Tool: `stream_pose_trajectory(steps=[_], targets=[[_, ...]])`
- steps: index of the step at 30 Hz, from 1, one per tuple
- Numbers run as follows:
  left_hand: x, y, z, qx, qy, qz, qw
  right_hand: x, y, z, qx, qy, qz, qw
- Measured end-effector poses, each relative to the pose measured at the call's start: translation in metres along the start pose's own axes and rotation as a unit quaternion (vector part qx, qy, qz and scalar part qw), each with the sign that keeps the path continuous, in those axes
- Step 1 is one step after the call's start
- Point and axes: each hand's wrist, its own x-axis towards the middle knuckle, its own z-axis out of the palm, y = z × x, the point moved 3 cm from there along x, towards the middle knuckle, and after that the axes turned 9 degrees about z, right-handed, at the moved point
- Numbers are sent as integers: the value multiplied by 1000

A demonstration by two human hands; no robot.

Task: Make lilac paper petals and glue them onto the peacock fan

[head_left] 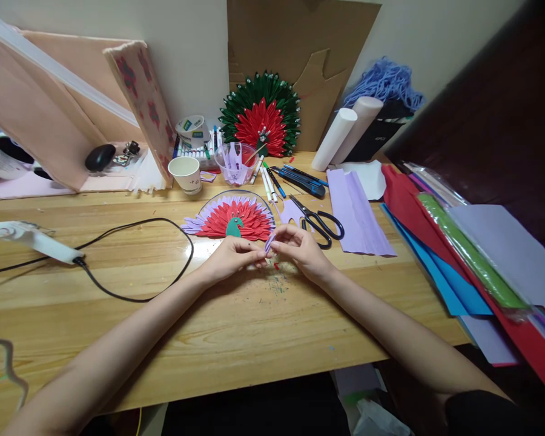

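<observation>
Between the fingertips of both hands is a small folded strip of purple paper (269,243). My left hand (237,255) pinches its lower left side, and my right hand (300,247) pinches it from the right. Just behind them lies a paper peacock (234,226) with a green body, red inner feathers and purple outer ones, on a round clear disc. Black-handled scissors (317,221) rest open to the right of my right hand, beside a cut purple paper scrap (291,211).
A purple sheet (358,212) lies right of the scissors. Behind are a paper cup (184,175), a clear bowl of scraps (237,175), markers and a finished green-and-red peacock (260,118). A white glue gun (39,241) with a looping black cord is at left; coloured paper (504,248) is stacked right.
</observation>
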Motion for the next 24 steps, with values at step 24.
stream_pose_trajectory(steps=[24], targets=[[-2, 1, -6, -25, -87, -16, 996, -2, -4, 1, -50, -21, -11, 998]])
